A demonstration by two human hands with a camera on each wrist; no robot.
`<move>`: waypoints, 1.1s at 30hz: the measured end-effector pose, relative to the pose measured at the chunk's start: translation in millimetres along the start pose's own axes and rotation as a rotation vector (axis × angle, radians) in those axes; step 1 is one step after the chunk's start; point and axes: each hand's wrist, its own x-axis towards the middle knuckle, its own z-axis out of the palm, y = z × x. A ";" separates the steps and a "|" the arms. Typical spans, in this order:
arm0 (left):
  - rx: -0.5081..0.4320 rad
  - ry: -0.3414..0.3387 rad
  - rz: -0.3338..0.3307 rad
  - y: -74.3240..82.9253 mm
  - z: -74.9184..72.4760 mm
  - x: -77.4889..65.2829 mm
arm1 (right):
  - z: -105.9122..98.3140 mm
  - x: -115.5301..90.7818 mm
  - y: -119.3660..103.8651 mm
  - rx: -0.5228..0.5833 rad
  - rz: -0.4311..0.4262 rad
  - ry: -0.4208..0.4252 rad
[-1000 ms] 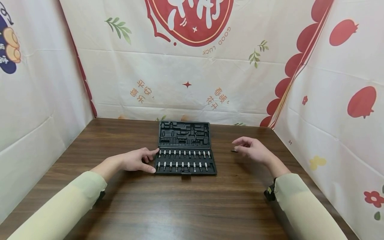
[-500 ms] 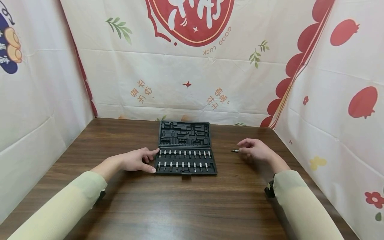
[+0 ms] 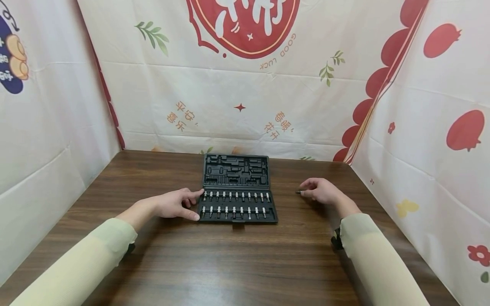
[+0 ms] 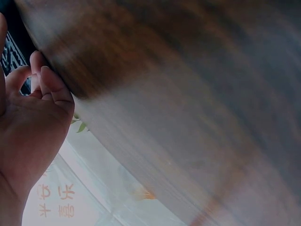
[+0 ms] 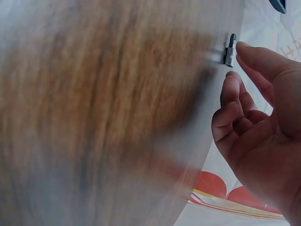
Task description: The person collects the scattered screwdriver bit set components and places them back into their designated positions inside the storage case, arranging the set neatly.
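An opened black plastic case point(image 3: 237, 203) lies on the table, its lid point(image 3: 236, 170) leaning back. Two rows of silver bit sockets point(image 3: 233, 211) fill its lower half. My left hand point(image 3: 172, 205) rests at the case's left edge, thumb at the front corner and forefinger near the hinge; the left wrist view shows its other fingers bent. Right of the case, one loose bit socket point(image 5: 229, 52) lies on the tabletop. My right hand point(image 3: 323, 191) is over it, a fingertip right beside the socket, the other fingers bent. Whether that fingertip touches it, I cannot tell.
The brown wooden table point(image 3: 229, 263) reaches back to a printed cloth backdrop point(image 3: 237, 85). Similar cloth hangs along the left and right sides. Dark wrist devices point(image 3: 337, 239) sit at the sleeve ends.
My right hand drew back to the right, uncovering the loose bit socket, then came back left over it. My left hand and the case stay in place.
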 end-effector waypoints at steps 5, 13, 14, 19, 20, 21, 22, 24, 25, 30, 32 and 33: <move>0.006 0.005 -0.002 0.7 -1.3 -0.2 | 3.7 2.3 0.1 0.004 0.004 -0.012; 0.004 0.014 0.015 1.0 -1.4 1.3 | 4.3 1.9 -1.7 0.008 0.011 -0.002; 0.004 0.016 0.016 0.8 -1.3 1.6 | 4.5 2.0 -1.7 0.007 0.011 0.002; 0.009 0.021 0.022 0.6 -0.9 1.9 | 5.6 1.1 -1.4 0.004 0.002 0.013; 0.010 0.022 0.020 0.4 -0.9 2.2 | 5.8 0.9 -1.2 0.005 0.001 0.013; 0.010 0.023 0.019 0.5 -1.0 2.2 | 6.0 0.7 -1.0 0.005 0.001 0.014; 0.011 0.023 0.018 0.8 -1.1 1.9 | 6.2 0.6 -0.9 0.005 0.000 0.014; 0.008 0.023 0.011 0.5 -1.1 2.1 | 6.3 0.1 0.0 0.002 -0.004 0.016; 0.006 0.022 0.009 0.2 -0.9 2.1 | 6.4 -0.2 0.4 -0.001 -0.004 0.019; -0.006 0.015 0.000 0.0 -0.5 1.4 | 5.8 -2.0 4.2 0.024 0.017 0.042; -0.005 0.014 -0.001 0.5 -0.5 1.1 | 5.7 -2.1 5.9 0.055 0.028 0.048; -0.004 0.014 -0.003 0.4 -0.5 1.1 | 5.6 -2.4 6.7 0.072 0.026 0.047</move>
